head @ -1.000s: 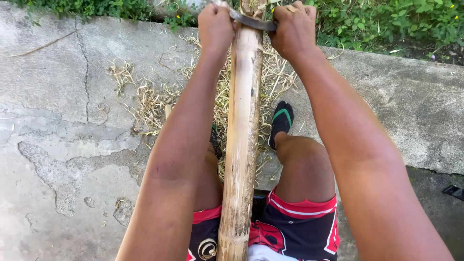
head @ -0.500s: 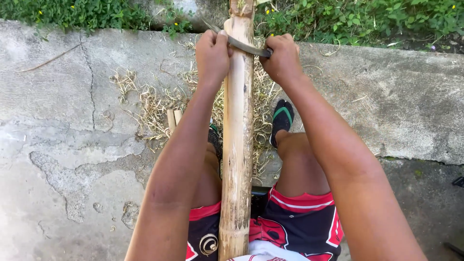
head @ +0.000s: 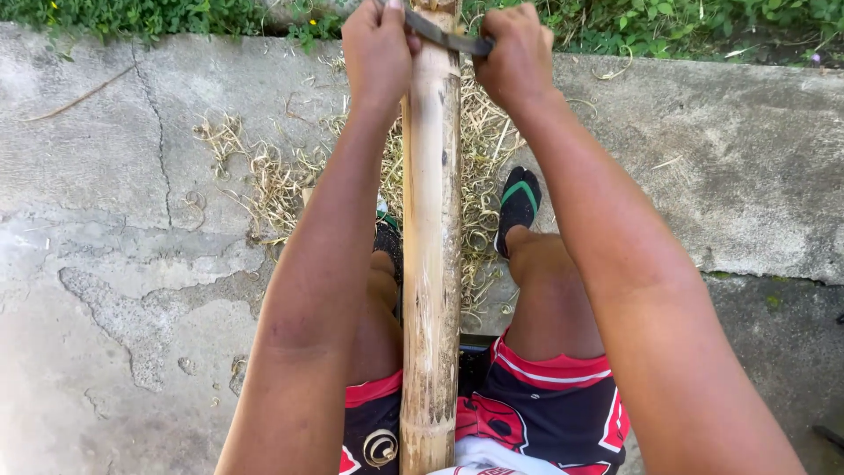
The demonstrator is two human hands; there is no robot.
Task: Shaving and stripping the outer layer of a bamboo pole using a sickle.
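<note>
We grip the dark metal blade [head: 447,37] with left hand [head: 378,51] and right hand [head: 517,58] clenched at its ends, laid across the bamboo pole [head: 431,264] at top centre; draw evenly, keeping pressure equal.

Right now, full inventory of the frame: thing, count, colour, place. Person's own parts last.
Long tan bamboo pole: one, tan with dark flecks, runs up the middle between the legs.
Dark flat metal blade: one, dark grey, lies across the pole's far end, gripped at both ends.
Curled dry shavings: a loose pile, straw-coloured, on the concrete around the pole.
Cracked concrete slab: one, grey, under everything.
Green weeds: a strip, along the top edge.
Black sandal with green strap: one in clear view, on the right foot.
Black and red shorts: one pair, bottom centre.
Left hand: fist shut on the blade's left end.
Right hand: fist shut on the blade's right end.
</note>
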